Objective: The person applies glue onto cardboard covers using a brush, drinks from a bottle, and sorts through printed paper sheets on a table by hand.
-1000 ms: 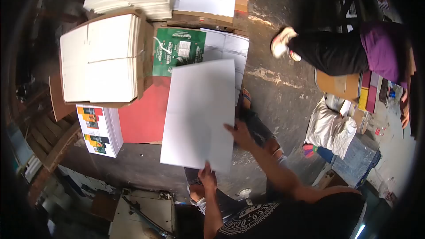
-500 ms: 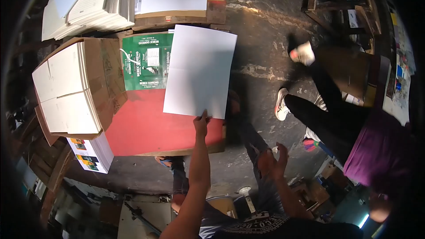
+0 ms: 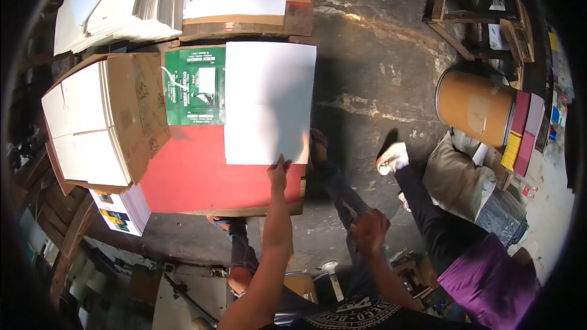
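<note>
A large white sheet (image 3: 266,98) lies over the right part of a red table (image 3: 202,171). My left hand (image 3: 278,173) is closed on the sheet's near edge, fingertips at its lower side. Beside the sheet, on the left, is a green printed sheet (image 3: 194,110) with white lettering, partly covered by the white one. My right hand (image 3: 370,230) is off to the right above my knee, its fingers curled in and nothing visible in them.
An open cardboard box (image 3: 137,110) with white card stacks is at the table's left. A printed stack (image 3: 122,211) sits below it, and tall paper piles (image 3: 122,12) stand beyond. A person in purple (image 3: 483,281) walks at right, near a brown drum (image 3: 477,107) and a wooden frame (image 3: 477,18).
The white sheet has straightened from a slant and shifted slightly left, with my left hand still at its near edge. My right hand's fingers have curled shut. The person has moved nearer me.
</note>
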`<action>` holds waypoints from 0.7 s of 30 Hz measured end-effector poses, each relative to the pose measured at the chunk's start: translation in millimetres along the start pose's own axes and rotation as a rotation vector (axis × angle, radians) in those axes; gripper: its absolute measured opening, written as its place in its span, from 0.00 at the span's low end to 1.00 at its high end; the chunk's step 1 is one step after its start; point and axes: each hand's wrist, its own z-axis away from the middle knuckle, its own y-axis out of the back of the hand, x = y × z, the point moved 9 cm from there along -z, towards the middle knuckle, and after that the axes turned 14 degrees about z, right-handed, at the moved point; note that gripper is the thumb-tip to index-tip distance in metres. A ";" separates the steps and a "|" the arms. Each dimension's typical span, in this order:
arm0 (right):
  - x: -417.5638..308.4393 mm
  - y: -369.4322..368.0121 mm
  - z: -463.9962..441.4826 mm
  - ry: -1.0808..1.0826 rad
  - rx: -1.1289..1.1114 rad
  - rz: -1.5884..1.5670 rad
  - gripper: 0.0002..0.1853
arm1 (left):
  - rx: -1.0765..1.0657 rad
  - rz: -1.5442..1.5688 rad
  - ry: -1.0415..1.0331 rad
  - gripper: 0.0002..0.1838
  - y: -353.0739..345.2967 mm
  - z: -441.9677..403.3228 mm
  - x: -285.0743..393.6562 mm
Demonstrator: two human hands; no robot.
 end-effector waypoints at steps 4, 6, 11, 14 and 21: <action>2.0 4.3 -3.9 0.037 0.028 0.018 0.44 | -0.012 0.019 0.023 0.12 -2.9 -8.1 -5.0; 2.9 5.5 -4.0 0.041 0.035 0.000 0.44 | 0.027 -0.030 0.023 0.11 1.6 -8.4 -6.3; 1.9 7.3 -3.0 0.016 0.045 -0.011 0.40 | 0.046 -0.050 -0.017 0.13 13.0 -10.2 -4.6; 1.6 5.6 0.9 0.002 0.035 0.009 0.43 | 0.010 -0.022 -0.027 0.11 12.4 -11.6 -2.8; 7.6 -1.3 9.4 0.022 0.054 -0.026 0.42 | 0.025 -0.041 -0.017 0.12 10.3 -15.8 -2.3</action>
